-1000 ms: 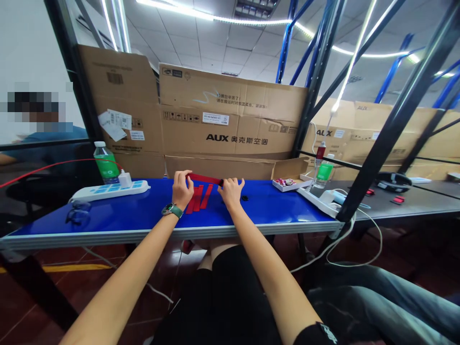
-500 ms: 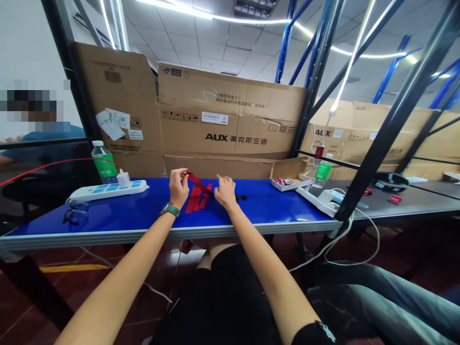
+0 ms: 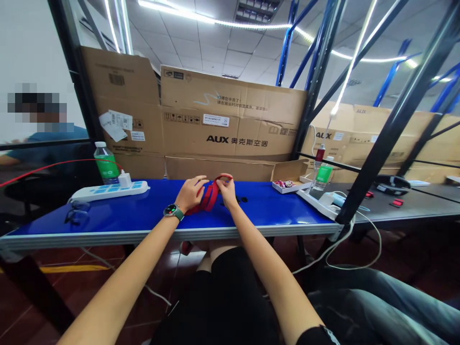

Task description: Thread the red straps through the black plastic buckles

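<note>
A red strap (image 3: pixel 211 197) bends into a loop between my hands, just above the blue tabletop (image 3: pixel 273 206). My right hand (image 3: pixel 227 192) pinches the upper end of this strap between thumb and fingers. At the loop's left side is my left hand (image 3: pixel 191 193), wearing a watch, its fingers apart and curved towards the strap; whether they touch it I cannot tell. More red strips (image 3: pixel 194 209) lie flat on the table, mostly hidden by my left hand and the loop. Small black pieces (image 3: pixel 244 199) lie right of my right hand.
A white power strip (image 3: pixel 111 190), glasses (image 3: pixel 77 213) and a green-labelled bottle (image 3: pixel 107 165) are on the left. An open box (image 3: pixel 285 187) with small items stands right, near another power strip (image 3: pixel 319 206). Cardboard (image 3: pixel 233 120) walls the back. Another person's leg (image 3: pixel 377 292) is at right.
My right hand has lifted the strap's end, and the strap has gone from stretched between both hands to a loop. My left hand has let go of its end and moved right.
</note>
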The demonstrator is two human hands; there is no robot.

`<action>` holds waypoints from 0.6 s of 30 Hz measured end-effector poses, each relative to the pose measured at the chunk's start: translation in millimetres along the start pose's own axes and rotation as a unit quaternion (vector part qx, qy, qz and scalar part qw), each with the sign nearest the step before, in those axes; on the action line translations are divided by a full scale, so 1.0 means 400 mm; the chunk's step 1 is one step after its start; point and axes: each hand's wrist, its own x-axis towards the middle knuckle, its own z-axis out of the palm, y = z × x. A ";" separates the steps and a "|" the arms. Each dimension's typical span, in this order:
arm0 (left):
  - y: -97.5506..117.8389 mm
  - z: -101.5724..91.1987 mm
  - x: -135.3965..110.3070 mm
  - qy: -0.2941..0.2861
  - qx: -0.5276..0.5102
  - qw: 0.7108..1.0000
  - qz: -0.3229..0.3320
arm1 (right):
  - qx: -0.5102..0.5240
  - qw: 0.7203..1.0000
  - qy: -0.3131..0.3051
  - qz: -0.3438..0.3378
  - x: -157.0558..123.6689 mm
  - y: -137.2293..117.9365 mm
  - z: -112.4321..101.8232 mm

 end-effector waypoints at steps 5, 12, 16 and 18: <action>-0.036 0.051 -0.031 -0.222 0.029 0.972 -0.064 | -0.003 0.996 0.013 0.090 0.000 0.014 -0.014; -0.027 0.068 -0.041 -0.304 0.051 0.948 -0.081 | -0.633 0.771 -0.064 -0.035 -0.049 -0.008 -0.011; -0.011 0.048 -0.033 -0.284 0.053 0.956 -0.051 | -0.724 0.678 -0.117 -0.047 -0.069 -0.021 0.010; -0.010 0.045 -0.033 -0.288 0.047 0.955 -0.056 | -0.729 0.667 -0.151 -0.041 -0.071 -0.019 0.013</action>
